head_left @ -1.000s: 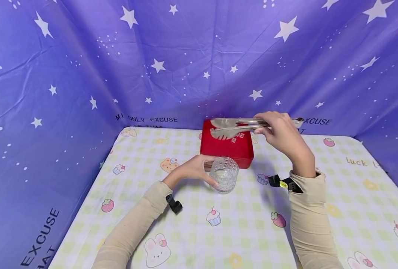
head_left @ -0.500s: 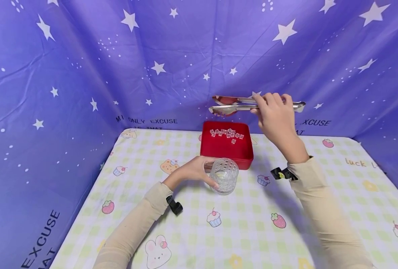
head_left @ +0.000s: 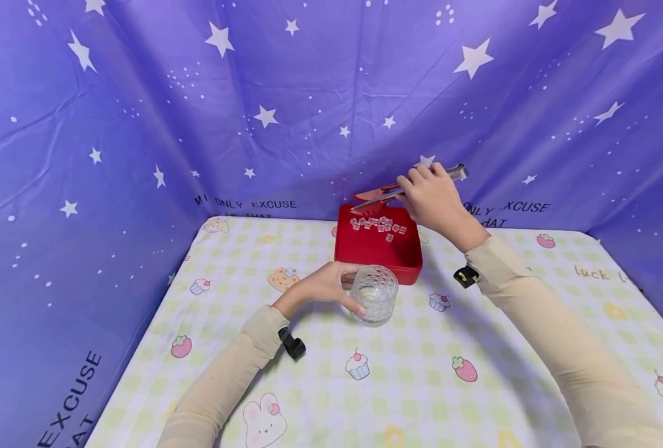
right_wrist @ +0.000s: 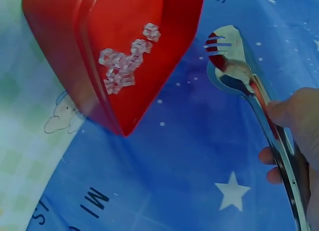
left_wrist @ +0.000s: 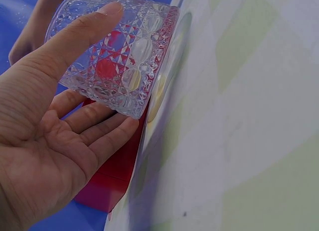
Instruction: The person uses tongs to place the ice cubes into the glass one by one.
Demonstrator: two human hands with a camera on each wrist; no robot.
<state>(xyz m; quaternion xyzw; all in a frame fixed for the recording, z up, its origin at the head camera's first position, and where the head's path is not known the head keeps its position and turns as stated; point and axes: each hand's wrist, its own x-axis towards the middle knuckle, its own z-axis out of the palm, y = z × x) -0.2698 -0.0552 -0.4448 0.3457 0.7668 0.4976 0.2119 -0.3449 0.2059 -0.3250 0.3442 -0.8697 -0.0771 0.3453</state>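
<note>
A cut-pattern clear glass (head_left: 373, 294) (left_wrist: 117, 57) stands upright on the table, and my left hand (head_left: 324, 286) (left_wrist: 45, 141) curls round its left side, thumb on the near wall. My right hand (head_left: 433, 198) (right_wrist: 298, 136) grips steel tongs (head_left: 390, 190) (right_wrist: 249, 86) by the handles. Their tips hover just above the far part of a red tray (head_left: 376, 254) (right_wrist: 75, 57). Several small clear cubes (head_left: 379, 224) (right_wrist: 124, 64) lie in the tray's far half. The tong tips hold nothing that I can see.
A pastel checked cloth (head_left: 410, 367) with cupcake and bunny prints covers the table. Purple star-print fabric (head_left: 309, 93) walls it in on the left, back and right, close behind the tray.
My right hand rose with the tongs, then came down and forward, tilting their tips down toward the cubes in the tray. The left hand and glass stayed put.
</note>
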